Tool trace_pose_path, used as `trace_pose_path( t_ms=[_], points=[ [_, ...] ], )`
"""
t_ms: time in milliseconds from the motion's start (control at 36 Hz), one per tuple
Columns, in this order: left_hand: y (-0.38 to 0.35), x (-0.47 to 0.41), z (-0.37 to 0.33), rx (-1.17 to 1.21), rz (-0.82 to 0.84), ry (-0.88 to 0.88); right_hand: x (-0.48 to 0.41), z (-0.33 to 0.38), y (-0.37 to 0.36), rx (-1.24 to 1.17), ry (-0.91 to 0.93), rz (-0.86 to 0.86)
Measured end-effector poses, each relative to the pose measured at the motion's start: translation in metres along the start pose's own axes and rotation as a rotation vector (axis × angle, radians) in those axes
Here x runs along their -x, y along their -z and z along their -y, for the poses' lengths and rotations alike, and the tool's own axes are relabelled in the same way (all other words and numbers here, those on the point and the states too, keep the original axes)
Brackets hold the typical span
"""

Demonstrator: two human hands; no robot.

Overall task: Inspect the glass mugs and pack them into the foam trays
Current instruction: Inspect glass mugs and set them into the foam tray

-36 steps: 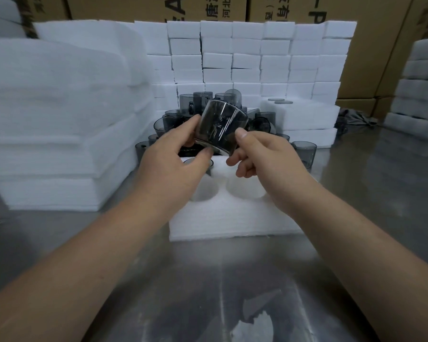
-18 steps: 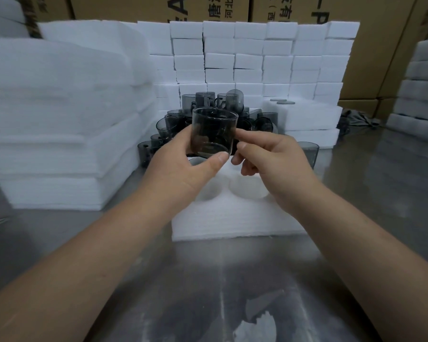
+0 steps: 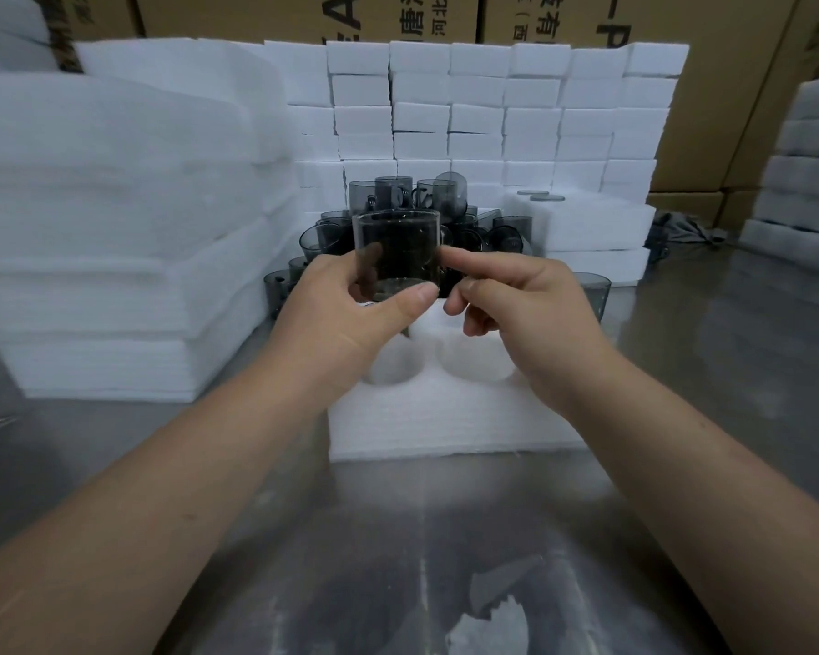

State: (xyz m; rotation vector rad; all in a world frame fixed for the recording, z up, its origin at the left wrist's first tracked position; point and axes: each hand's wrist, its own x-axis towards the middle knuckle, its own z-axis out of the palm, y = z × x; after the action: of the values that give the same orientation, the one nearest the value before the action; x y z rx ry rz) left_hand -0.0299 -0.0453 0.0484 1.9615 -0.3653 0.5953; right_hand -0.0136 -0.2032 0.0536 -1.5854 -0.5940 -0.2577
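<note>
A: Far left?
B: Tall stack of foam sheets point(image 3: 114, 229) on the steel table point(image 3: 91, 432), filling that side of the view.
A: Centre?
B: Left hand point(image 3: 346, 319) wrapped round a glass mug point(image 3: 398, 248): thumb across the near base, fingers behind, seen through the smoked wall. Held upright above the foam tray point(image 3: 445, 418), clear of its round pockets. Behind, a heap of mugs point(image 3: 407, 193) against a wall of foam blocks point(image 3: 492, 111). Near edge of the table: dull reflections, a torn white scrap point(image 3: 488, 626).
A: Right hand?
B: Right hand point(image 3: 526, 304) just beside the mug, index fingertip at its right wall, other fingers curled. Cannot tell whether gripping or only touching.
A: Further right?
B: One lone mug point(image 3: 592, 290) standing past the knuckles; cardboard boxes point(image 3: 705, 63) along the back; another foam stack point(image 3: 809, 172) at the far right.
</note>
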Motion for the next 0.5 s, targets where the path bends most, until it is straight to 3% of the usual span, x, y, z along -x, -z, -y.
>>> trace_pose_path(
  t_ms=[194, 500],
  points=[
    [0.0021, -0.0005, -0.0064, 0.105, -0.02, -0.017, -0.0008, -0.0015, -0.0003, -0.027, 0.011, -0.06],
    [0.0046, -0.0043, -0.0081, 0.431, -0.07, 0.332, -0.0003, -0.0005, -0.0009, -0.036, 0.003, -0.075]
  ],
)
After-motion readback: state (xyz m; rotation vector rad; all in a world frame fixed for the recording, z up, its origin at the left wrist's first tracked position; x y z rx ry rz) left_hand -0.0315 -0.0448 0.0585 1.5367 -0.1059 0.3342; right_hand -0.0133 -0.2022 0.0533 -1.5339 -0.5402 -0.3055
